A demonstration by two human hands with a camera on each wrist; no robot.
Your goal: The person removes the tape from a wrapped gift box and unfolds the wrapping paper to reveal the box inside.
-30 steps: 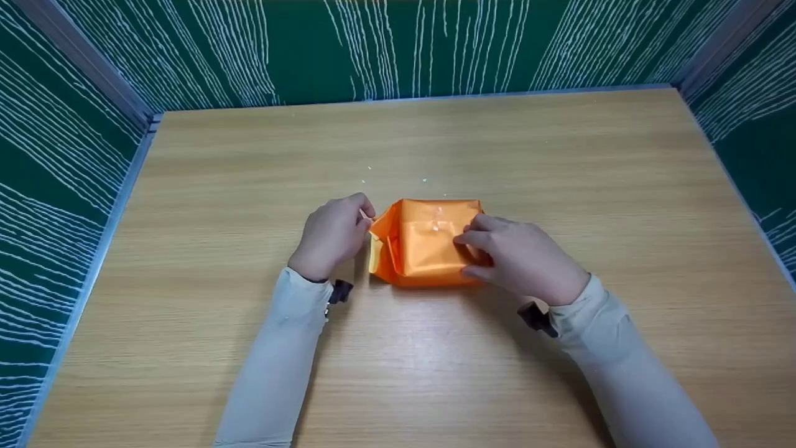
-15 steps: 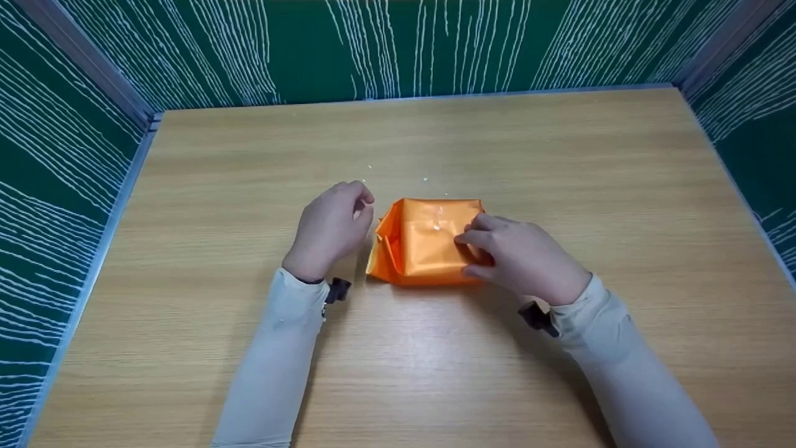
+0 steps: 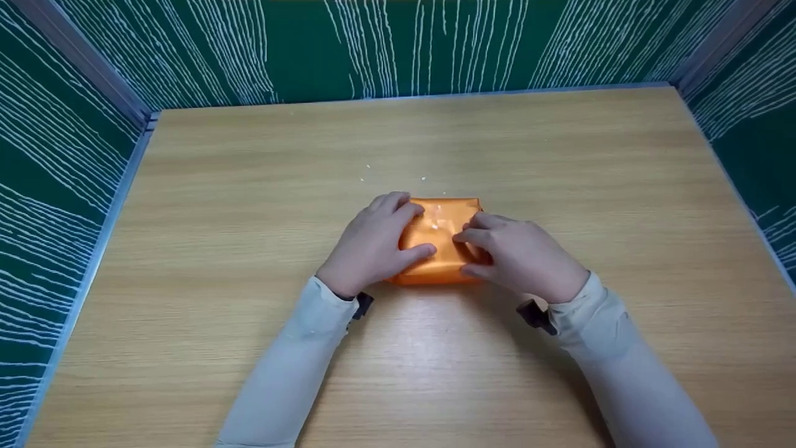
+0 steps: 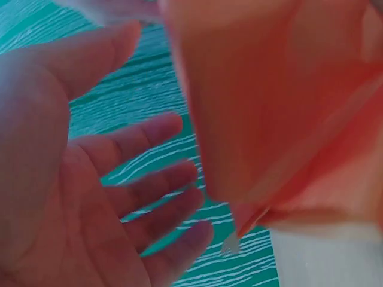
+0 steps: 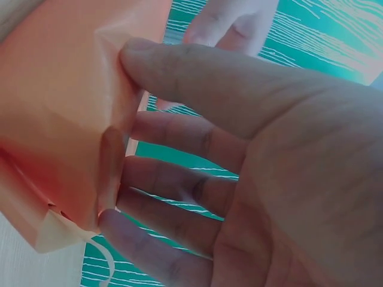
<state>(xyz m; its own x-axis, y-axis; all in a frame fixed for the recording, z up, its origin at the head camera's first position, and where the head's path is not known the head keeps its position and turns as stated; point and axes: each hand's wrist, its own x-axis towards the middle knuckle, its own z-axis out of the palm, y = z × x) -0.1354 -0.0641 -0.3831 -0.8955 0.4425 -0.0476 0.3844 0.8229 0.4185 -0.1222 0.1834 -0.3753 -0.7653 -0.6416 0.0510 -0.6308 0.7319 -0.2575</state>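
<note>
An orange wrapped package (image 3: 438,269) lies on the wooden table, with clear tape (image 3: 436,218) on its top face. My left hand (image 3: 372,242) reaches over its left end, fingers and thumb spread, and hides the folded wrapper there. In the left wrist view those fingers (image 4: 161,182) are loosely bent beside the orange wrapper (image 4: 257,107). My right hand (image 3: 525,258) holds the package's right end. The right wrist view has its thumb (image 5: 155,66) on one face and the other fingertips along the opposite edge. A thin pale strip (image 5: 109,260) hangs from a wrapper corner.
Small white scraps (image 3: 423,178) lie on the tabletop (image 3: 528,149) behind the package. Green panels with white streaks (image 3: 311,56) stand along the back and both sides.
My left hand let go of the wrapper's left flap, drew slightly away, then came right over the package's left end. My right hand stays in place.
</note>
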